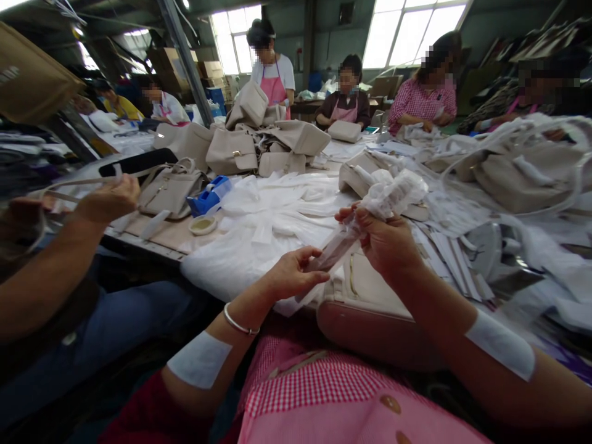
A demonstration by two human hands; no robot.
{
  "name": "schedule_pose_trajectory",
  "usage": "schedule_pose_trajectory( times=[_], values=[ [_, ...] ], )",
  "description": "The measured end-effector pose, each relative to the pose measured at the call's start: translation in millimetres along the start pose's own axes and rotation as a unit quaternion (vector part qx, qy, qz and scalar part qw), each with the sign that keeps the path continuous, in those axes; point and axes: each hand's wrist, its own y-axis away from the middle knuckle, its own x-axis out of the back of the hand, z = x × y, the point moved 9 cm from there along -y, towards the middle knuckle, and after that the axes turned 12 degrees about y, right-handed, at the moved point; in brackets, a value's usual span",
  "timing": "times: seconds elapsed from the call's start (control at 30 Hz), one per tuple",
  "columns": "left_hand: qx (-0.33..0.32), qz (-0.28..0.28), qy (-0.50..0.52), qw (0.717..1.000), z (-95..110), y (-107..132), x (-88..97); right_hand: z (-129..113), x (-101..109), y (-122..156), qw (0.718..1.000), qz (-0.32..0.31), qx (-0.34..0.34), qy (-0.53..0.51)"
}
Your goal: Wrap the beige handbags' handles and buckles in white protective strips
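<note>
A beige handbag lies against my lap at the table's near edge. Above it runs a beige bag strap half covered in white foam wrap. My left hand pinches the strap's lower end, a silver bangle on that wrist. My right hand is closed round the strap higher up, where the loose wrap bunches out above the fingers. Both hands hover just over the bag.
White plastic sheets cover the table in front. A blue tape dispenser and a small round dish sit at the left. Beige bags are piled further back. A co-worker's hand holds a strap at left; several people work opposite.
</note>
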Motion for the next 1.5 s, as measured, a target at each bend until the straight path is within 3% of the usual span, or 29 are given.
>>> schedule_pose_trajectory(
  times=[0.17,0.4,0.63,0.83,1.1,1.33,1.5],
  values=[
    [0.036,-0.055,-0.054,0.996,-4,7,-4.1,-9,2,-6,1.000,-0.004,0.022,0.007],
    [0.040,-0.055,-0.043,0.997,-15,12,4.2,-20,11,-15,0.998,0.001,0.051,0.021],
    [-0.014,-0.043,-0.025,0.999,17,-1,-7.2,-10,5,-1,0.997,0.012,0.067,0.043],
    [-0.005,-0.105,0.001,0.994,21,4,-20.2,-19,17,-1,0.985,0.061,0.126,0.102],
    [0.008,-0.027,-0.011,1.000,22,-6,-12.5,-7,10,6,0.986,0.044,0.106,0.117],
    [-0.022,0.031,-0.002,0.999,26,-27,-17.1,25,0,24,0.993,0.009,0.044,0.108],
    [-0.046,0.038,-0.001,0.998,32,-30,-22.3,28,-2,21,0.997,-0.013,0.012,0.069]
  ],
)
